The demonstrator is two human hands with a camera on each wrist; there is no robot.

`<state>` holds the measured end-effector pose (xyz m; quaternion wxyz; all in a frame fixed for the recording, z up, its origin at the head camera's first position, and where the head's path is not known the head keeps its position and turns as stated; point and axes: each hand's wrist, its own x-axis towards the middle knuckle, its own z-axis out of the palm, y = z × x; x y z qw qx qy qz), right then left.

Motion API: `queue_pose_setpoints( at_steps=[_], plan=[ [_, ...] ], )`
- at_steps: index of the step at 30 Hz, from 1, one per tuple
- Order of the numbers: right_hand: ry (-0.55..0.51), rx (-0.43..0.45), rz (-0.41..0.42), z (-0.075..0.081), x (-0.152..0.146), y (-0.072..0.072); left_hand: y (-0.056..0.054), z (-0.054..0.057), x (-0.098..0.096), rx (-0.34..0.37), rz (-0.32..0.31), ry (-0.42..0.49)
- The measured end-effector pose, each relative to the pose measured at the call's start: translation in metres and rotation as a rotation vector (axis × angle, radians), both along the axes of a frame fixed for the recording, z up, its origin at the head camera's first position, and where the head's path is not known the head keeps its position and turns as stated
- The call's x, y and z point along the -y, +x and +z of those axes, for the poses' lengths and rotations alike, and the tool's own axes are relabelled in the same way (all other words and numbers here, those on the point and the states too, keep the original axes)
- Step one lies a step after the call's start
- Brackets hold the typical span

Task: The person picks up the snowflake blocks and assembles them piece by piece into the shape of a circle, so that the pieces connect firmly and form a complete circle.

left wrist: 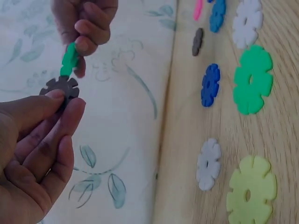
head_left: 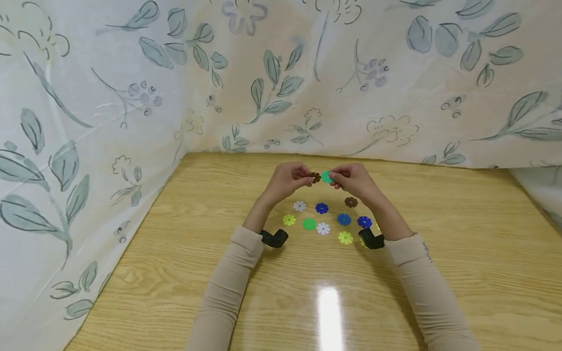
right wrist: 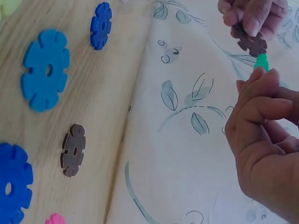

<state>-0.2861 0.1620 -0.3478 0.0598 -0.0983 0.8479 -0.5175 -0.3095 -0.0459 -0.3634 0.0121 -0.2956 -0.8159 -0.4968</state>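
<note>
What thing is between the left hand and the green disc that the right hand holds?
In the head view, a brown notched disc, pinched by the left hand, lies between that hand and the green disc.

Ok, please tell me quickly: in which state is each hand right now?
Left hand: closed, pinching a brown notched disc.
Right hand: closed, pinching a green notched disc.
</note>
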Motion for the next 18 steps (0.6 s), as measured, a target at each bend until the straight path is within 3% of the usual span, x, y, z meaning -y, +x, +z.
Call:
queue_pose_setpoints(
  at_steps=[10, 14, 18],
  plan=[
    [-0.007, -0.009, 0.044, 0.001, 0.0031, 0.0013, 0.0021, 0.0027, 0.0004, -0.109, -0.009, -0.062],
    [0.017, -0.021, 0.055, -0.001, 0.0056, 0.0011, 0.0025, 0.002, -0.0011, -0.202, 0.008, -0.118],
    [0.067, -0.02, 0.028, -0.004, 0.01, -0.0002, 0.0039, -0.0003, -0.0036, -0.341, 0.005, -0.178]
  ],
)
